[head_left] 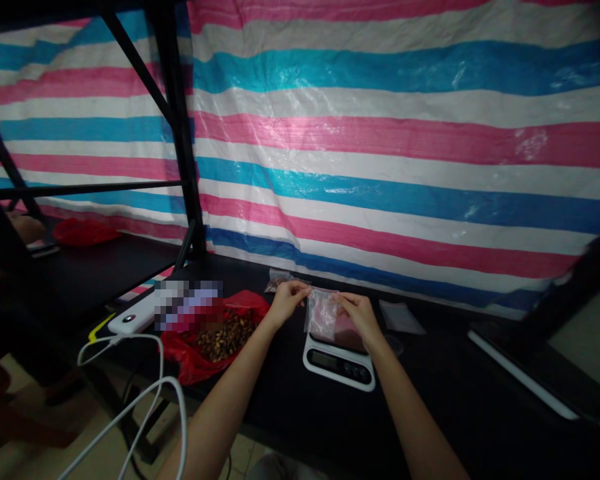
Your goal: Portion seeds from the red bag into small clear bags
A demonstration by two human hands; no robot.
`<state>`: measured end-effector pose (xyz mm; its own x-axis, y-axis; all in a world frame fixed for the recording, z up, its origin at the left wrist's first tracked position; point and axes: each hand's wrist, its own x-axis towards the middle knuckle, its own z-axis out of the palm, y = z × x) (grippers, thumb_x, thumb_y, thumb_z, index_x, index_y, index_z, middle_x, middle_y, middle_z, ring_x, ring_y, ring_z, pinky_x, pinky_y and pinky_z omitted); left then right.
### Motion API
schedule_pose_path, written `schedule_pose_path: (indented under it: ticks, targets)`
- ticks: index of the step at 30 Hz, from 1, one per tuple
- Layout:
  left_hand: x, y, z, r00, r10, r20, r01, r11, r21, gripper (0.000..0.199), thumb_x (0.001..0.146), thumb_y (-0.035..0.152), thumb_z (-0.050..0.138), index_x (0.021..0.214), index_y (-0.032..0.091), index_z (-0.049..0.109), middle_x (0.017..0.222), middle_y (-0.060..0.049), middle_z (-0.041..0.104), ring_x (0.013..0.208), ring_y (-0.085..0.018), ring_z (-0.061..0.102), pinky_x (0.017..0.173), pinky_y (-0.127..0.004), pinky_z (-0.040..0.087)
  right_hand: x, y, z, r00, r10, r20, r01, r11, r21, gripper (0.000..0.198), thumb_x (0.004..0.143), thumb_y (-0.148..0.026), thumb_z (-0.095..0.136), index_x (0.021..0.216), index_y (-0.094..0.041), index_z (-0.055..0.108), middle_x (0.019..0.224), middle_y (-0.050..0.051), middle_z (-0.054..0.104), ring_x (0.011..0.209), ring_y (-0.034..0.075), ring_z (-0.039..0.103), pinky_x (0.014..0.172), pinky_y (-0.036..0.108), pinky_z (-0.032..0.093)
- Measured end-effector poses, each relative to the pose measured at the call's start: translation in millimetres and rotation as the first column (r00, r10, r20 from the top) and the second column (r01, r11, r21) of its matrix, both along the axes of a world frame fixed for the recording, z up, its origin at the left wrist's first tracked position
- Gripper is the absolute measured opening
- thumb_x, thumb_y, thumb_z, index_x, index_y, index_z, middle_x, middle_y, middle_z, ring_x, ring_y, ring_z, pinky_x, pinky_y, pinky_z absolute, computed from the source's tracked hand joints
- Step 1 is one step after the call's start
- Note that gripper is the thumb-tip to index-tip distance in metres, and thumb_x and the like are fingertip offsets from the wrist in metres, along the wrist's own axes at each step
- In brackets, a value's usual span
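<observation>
Between my two hands hangs a small clear plastic bag (322, 316), pinched near its top edge. My left hand (291, 300) has its fingertips closed on the left corner. My right hand (356, 313) grips the right side. Whether anything is inside the bag I cannot tell. Below and behind it sits a white kitchen scale (339, 373) with a dark display panel, its platform partly hidden by the bag and my right hand. To the left, an open red plastic bag (187, 363) holds many small brown pieces (225, 337).
A small filled clear bag (279, 280) lies behind my left hand, and flat clear bags (401, 317) lie right of the scale. A white power bank (133, 319) with a looping white cable (180, 400) is at the left. Black frame posts (180, 133) stand near a striped sheet (380, 147).
</observation>
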<state>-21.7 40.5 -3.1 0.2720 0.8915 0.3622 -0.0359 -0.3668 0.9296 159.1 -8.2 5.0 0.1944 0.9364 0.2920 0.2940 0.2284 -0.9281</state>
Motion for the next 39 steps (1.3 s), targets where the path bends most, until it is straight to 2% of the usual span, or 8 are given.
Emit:
schedule_pose_path:
  ticks: [7,10,13,19,23,27,32,39]
  targets:
    - [-1,-2,3.4,0.999,0.041,-0.006,-0.041,0.999,0.023,0.036,0.065,0.041,0.064,0.077,0.007,0.066,0.062,-0.005,0.063,0.043,-0.007,0.047,0.039,-0.018,0.035,-2,-1,-1,0.998,-0.027,0.049,0.025,0.999,0.034,0.035,0.065,-0.044,0.058,0.076,-0.012,0.07,0.054,0.005,0.065,0.045,0.015,0.056,0.048,0.025,0.041]
    - [0,-3,3.6,0.998,0.052,0.021,-0.052,0.999,0.006,0.035,0.064,0.041,0.065,0.075,0.008,0.065,0.06,-0.004,0.063,0.043,-0.007,0.047,0.038,-0.017,0.035,-4,-1,0,1.0,-0.025,-0.002,0.025,0.998,0.062,0.033,0.065,-0.043,0.059,0.075,-0.013,0.069,0.061,0.005,0.066,0.048,0.015,0.057,0.05,0.025,0.042]
    - [2,-3,2.5,1.0,0.005,0.03,-0.004,1.0,-0.022,0.035,0.061,0.042,0.067,0.073,0.008,0.064,0.055,-0.002,0.06,0.04,-0.005,0.046,0.037,-0.016,0.035,-6,1,-1,0.997,-0.042,-0.069,0.048,0.995,0.091,0.031,0.061,-0.043,0.062,0.071,-0.014,0.067,0.07,0.007,0.068,0.058,0.018,0.06,0.054,0.026,0.045]
    - [4,-4,1.7,0.998,-0.055,0.035,0.057,0.997,-0.049,0.035,0.059,0.04,0.07,0.072,0.008,0.064,0.054,-0.001,0.06,0.038,-0.004,0.046,0.038,-0.016,0.036,-8,4,-4,0.994,-0.011,-0.108,0.022,0.994,0.108,0.028,0.058,-0.04,0.066,0.07,-0.014,0.067,0.071,0.007,0.068,0.066,0.021,0.063,0.062,0.03,0.047]
    - [3,-6,5.2,0.996,-0.077,0.052,0.081,0.993,-0.081,0.036,0.059,0.04,0.07,0.074,0.008,0.065,0.054,-0.001,0.061,0.042,-0.006,0.05,0.042,-0.017,0.039,-9,1,-3,0.996,-0.031,-0.084,0.039,0.994,0.101,0.03,0.059,-0.041,0.066,0.071,-0.013,0.069,0.072,0.009,0.069,0.067,0.022,0.063,0.06,0.03,0.047]
    - [3,-8,7.4,0.993,-0.081,0.082,0.089,0.991,-0.096,0.037,0.057,0.04,0.071,0.073,0.008,0.064,0.05,0.0,0.059,0.041,-0.006,0.05,0.041,-0.017,0.038,-11,-2,-2,0.998,-0.041,-0.048,0.047,0.991,0.126,0.029,0.062,-0.04,0.064,0.075,-0.015,0.07,0.078,0.009,0.07,0.072,0.023,0.064,0.065,0.031,0.048]
    - [4,-6,6.6,0.994,-0.068,0.089,0.078,0.991,-0.105,0.038,0.055,0.041,0.072,0.072,0.008,0.064,0.052,0.0,0.059,0.04,-0.006,0.048,0.042,-0.018,0.038,-12,-2,-4,0.989,-0.131,0.065,0.123,0.986,0.113,0.026,0.065,-0.04,0.061,0.075,-0.017,0.07,0.079,0.007,0.07,0.074,0.022,0.063,0.068,0.031,0.048]
    - [5,-5,4.1,0.993,-0.102,0.062,0.107,0.99,-0.088,0.037,0.058,0.043,0.069,0.074,0.009,0.063,0.051,0.001,0.057,0.041,-0.006,0.048,0.042,-0.018,0.037,-18,-6,-1,0.978,-0.11,0.176,0.095,0.991,0.092,0.024,0.071,-0.04,0.053,0.076,-0.021,0.067,0.075,0.001,0.069,0.069,0.017,0.062,0.064,0.026,0.047]
